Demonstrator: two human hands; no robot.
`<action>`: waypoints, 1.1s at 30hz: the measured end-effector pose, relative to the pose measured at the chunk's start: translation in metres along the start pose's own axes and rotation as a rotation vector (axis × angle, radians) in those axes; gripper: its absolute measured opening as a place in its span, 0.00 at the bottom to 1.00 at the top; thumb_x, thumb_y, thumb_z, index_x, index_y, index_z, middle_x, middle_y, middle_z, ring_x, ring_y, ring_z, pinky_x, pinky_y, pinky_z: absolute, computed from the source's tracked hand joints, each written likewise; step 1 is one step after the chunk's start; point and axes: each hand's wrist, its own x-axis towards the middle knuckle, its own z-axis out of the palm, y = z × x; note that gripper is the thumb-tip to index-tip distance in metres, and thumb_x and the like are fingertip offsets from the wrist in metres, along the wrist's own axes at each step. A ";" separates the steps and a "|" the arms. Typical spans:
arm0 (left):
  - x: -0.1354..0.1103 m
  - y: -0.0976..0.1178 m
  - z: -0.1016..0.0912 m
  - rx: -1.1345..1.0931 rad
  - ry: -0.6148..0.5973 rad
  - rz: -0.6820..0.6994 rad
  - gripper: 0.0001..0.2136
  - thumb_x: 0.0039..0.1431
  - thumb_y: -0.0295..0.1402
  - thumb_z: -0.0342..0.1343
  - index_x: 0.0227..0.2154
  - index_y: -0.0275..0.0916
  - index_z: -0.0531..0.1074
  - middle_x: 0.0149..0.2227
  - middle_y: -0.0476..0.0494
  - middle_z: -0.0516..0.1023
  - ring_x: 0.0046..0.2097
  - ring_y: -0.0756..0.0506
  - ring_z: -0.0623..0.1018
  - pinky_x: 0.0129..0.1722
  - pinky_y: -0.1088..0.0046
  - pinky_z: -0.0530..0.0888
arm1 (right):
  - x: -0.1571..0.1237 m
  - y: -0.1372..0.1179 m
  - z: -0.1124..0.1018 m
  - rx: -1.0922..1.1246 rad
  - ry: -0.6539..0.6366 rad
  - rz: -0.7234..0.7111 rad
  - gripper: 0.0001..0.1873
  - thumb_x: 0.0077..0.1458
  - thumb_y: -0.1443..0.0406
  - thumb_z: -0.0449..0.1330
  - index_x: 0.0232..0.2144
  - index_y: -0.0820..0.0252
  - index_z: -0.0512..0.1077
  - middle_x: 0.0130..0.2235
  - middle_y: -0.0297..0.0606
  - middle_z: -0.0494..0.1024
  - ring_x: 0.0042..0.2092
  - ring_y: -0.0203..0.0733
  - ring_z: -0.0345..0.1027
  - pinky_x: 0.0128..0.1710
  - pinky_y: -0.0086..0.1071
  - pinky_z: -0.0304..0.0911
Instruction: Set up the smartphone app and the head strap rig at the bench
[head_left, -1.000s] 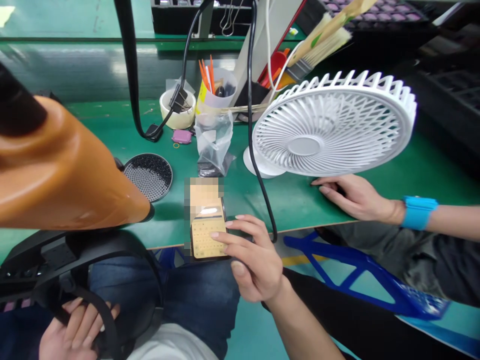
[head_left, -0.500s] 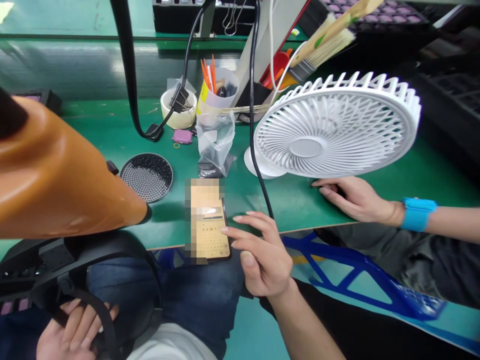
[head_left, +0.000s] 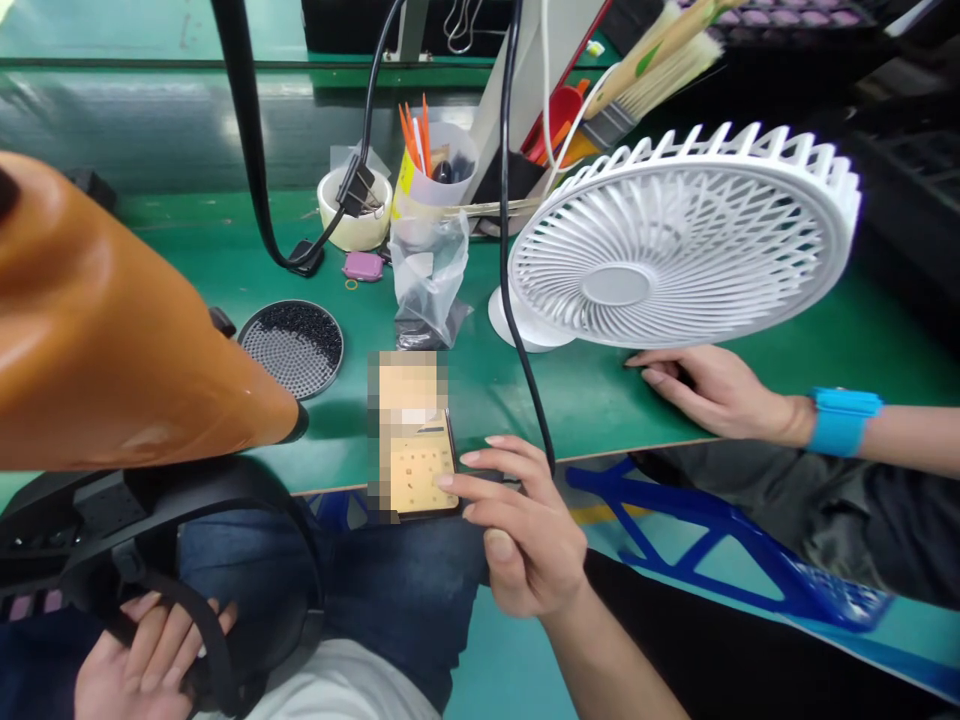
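A phone (head_left: pixel 421 472) with a lit yellowish screen lies at the table's front edge, above the jeans. Pixelation hides its left side and top. My right hand (head_left: pixel 534 535) comes in from the lower right, its fingers apart and holding nothing. The index fingertip is at the lower right of the screen. At the lower left rests my left hand (head_left: pixel 142 660), fingers loosely stretched, with a black curved band (head_left: pixel 202 620) crossing in front and partly hiding it. I see nothing held in it.
A white fan (head_left: pixel 615 285) stands at right, near a co-worker's hand (head_left: pixel 720 390) with a blue wristband. A large orange casing (head_left: pixel 135 340) hangs at left, beside a round perforated dish (head_left: pixel 289 365) of black pieces. A black cable (head_left: pixel 506 250) runs down near the phone.
The phone's screen shows a different, sparser layout. My right index fingertip is slightly lower on the screen. My left hand stays where it was. The view has shifted a little.
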 end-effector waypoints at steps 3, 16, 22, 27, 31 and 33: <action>0.010 0.001 -0.010 -0.036 -0.048 -0.064 0.17 0.58 0.38 0.62 0.19 0.45 0.61 0.21 0.45 0.72 0.51 0.29 0.86 0.66 0.36 0.75 | 0.002 -0.001 0.002 0.002 -0.030 -0.021 0.09 0.67 0.70 0.54 0.39 0.57 0.74 0.45 0.38 0.89 0.54 0.54 0.79 0.62 0.58 0.69; 0.022 0.003 -0.024 -0.164 -0.060 -0.159 0.08 0.61 0.34 0.58 0.25 0.43 0.72 0.35 0.42 0.86 0.53 0.29 0.86 0.67 0.29 0.71 | 0.001 0.001 0.004 -0.017 -0.030 -0.031 0.10 0.69 0.69 0.53 0.39 0.57 0.75 0.44 0.41 0.89 0.55 0.54 0.80 0.61 0.58 0.70; 0.010 0.003 -0.011 -0.110 -0.031 -0.091 0.09 0.57 0.35 0.60 0.24 0.43 0.68 0.33 0.42 0.85 0.52 0.28 0.86 0.69 0.29 0.68 | 0.003 0.007 0.007 -0.070 -0.005 0.041 0.09 0.67 0.70 0.54 0.41 0.55 0.75 0.46 0.41 0.89 0.56 0.55 0.79 0.60 0.59 0.70; 0.008 0.004 -0.008 -0.174 -0.013 -0.130 0.07 0.59 0.36 0.59 0.27 0.44 0.71 0.35 0.44 0.86 0.50 0.28 0.86 0.71 0.27 0.65 | -0.001 0.004 0.006 -0.028 -0.011 -0.012 0.12 0.72 0.66 0.52 0.40 0.54 0.75 0.44 0.40 0.89 0.54 0.55 0.81 0.59 0.59 0.73; 0.011 0.002 -0.011 -0.229 -0.050 -0.119 0.10 0.64 0.35 0.58 0.25 0.44 0.72 0.23 0.48 0.77 0.50 0.31 0.86 0.74 0.29 0.61 | 0.000 0.004 0.007 -0.060 -0.014 0.017 0.10 0.70 0.69 0.53 0.40 0.56 0.75 0.45 0.41 0.89 0.56 0.54 0.79 0.60 0.59 0.71; 0.011 0.002 -0.012 -0.207 -0.030 -0.136 0.10 0.63 0.34 0.58 0.25 0.44 0.71 0.28 0.45 0.82 0.49 0.31 0.87 0.73 0.30 0.63 | 0.002 0.006 0.008 -0.064 -0.010 0.039 0.09 0.68 0.70 0.54 0.41 0.56 0.75 0.47 0.41 0.89 0.56 0.55 0.79 0.60 0.59 0.71</action>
